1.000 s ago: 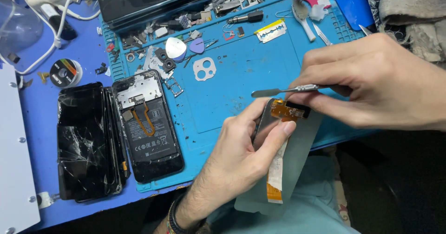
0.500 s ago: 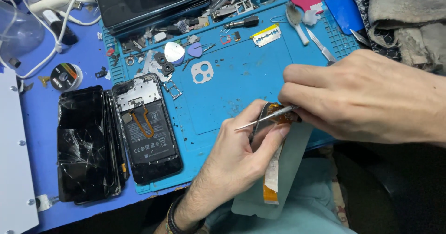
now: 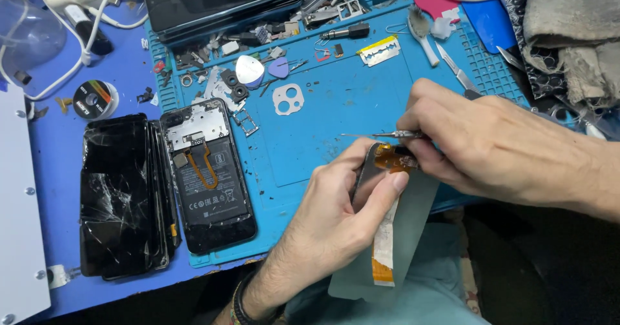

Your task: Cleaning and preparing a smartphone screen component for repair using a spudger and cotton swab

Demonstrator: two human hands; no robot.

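At my far left lies a phone with a cracked black screen (image 3: 116,196). Just at its 3 o'clock lies an opened phone (image 3: 210,176) with its back off, and I can see an orange ribbon cable inside it. It rests on the left edge of my blue work mat (image 3: 323,105). At 12 o'clock from the opened phone sit small loose parts and two guitar-pick openers (image 3: 258,70).

Now my hands. My left hand (image 3: 336,215) holds a thin grey screen panel (image 3: 400,234) up on its edge, off the mat, near my lap. My thumb and fingers are clamped on its top end. A flat orange cable (image 3: 386,241) hangs down along it.

My right hand (image 3: 491,147) is at 2 o'clock from my left hand. Its fingers are pinched tight on a thin metal pry tool (image 3: 381,134). A second ago the tool was up high, away from the panel. Now I have brought it down, and it lies flat across the top of the panel, right by the orange connector (image 3: 394,160). So I think I am starting to work on that connector.

At the mat's 1 o'clock lie a razor blade (image 3: 380,50) and a small brush (image 3: 421,31).
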